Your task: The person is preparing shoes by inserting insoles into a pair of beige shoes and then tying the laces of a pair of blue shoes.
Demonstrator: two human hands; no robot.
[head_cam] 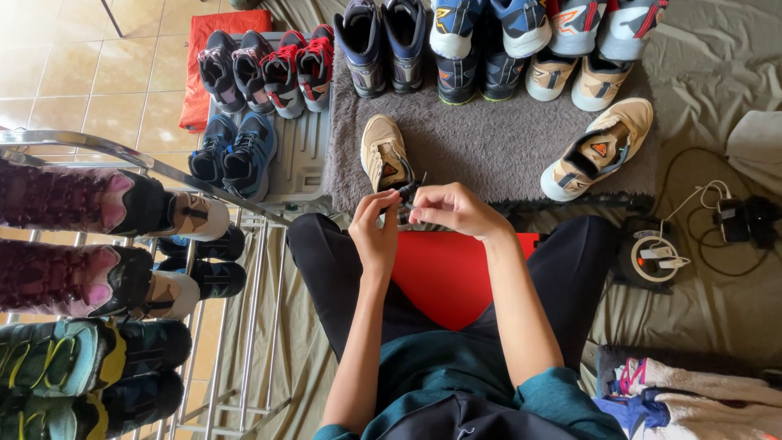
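Fingers of left hand [376, 231] and right hand [450, 209] pinching dark laces [405, 195], tan shoe [384, 152] just beyond

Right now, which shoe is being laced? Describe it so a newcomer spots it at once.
Find the grey mat lined with shoes along its far edge. At its near-left edge stands a tan shoe, heel toward the left hand and right hand, which hold its dark laces. Its twin lies untouched to the right.
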